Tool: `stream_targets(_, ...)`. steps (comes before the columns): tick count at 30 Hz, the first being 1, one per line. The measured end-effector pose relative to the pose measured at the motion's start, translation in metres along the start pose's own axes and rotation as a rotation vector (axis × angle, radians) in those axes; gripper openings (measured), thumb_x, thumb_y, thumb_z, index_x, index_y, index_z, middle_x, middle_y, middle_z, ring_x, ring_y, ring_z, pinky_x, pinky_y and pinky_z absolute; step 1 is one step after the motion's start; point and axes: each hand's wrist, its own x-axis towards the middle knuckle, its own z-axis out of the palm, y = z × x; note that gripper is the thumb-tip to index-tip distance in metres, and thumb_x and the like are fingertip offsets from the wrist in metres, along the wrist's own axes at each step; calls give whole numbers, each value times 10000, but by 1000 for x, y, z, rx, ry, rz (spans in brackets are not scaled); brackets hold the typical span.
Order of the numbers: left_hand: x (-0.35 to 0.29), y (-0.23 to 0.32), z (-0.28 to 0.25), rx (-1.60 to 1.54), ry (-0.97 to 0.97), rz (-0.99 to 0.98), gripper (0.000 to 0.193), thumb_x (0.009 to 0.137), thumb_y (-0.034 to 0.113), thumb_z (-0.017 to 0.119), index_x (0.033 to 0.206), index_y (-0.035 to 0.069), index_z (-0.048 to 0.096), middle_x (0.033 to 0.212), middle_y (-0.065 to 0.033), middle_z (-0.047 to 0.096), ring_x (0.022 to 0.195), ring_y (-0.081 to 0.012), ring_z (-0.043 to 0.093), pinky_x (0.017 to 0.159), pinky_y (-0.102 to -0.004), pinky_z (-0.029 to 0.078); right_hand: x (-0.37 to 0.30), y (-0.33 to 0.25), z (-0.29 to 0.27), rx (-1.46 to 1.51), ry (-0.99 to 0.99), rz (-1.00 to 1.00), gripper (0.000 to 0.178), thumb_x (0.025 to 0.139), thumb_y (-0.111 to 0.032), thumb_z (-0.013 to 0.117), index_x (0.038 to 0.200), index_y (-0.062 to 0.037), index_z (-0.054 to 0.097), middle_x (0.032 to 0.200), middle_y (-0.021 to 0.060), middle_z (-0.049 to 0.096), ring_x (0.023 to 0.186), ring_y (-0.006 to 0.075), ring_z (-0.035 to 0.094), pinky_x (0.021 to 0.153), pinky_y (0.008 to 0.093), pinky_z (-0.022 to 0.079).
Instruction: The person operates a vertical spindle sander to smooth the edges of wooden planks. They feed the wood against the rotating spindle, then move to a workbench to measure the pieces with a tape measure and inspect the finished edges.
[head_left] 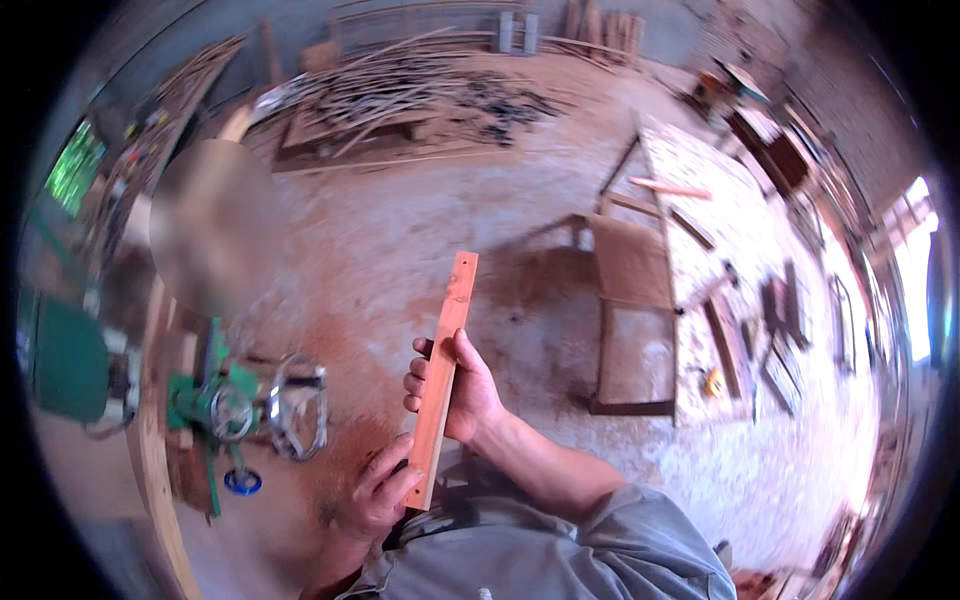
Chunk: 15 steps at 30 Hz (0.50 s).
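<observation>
A flat, narrow wooden slat with reddish-brown faces and straight edges is held up before my body, tilted so its far end leans slightly right. A small dark hole shows near each end, and one long edge looks paler. My right hand grips the slat around its middle, thumb along the right edge and fingertips curling past the left edge. At the near end, my left hand has its fingers closed against the slat's lower left side. Part of the left thumb and palm is hidden.
A green machine with handwheels stands at the left beside a long timber edge. At right, a workbench carries wood pieces and a yellow tape measure. Piled sticks lie at the back. A patch at left is blurred.
</observation>
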Motion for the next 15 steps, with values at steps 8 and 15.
stream_targets(8, 61, -4, 90, -349, -436, -232, 288, 819, -35, 500, 1083, -24, 614, 977, -197, 649, 942, -282, 643, 807, -324, 512, -88, -99, -45, -158, 281, -532, 407, 864, -478, 579, 1050, -132, 472, 761, 52, 546, 664, 203, 543, 608, 357, 488)
stream_targets(15, 104, 10, 160, -281, -722, -318, 533, 823, 96, 593, 1306, -32, 405, 1140, -143, 589, 923, -228, 633, 797, -326, 504, -130, -134, -58, -84, 577, -881, 328, 911, -420, 536, 971, -117, 426, 783, 66, 537, 648, 193, 552, 594, 357, 508)
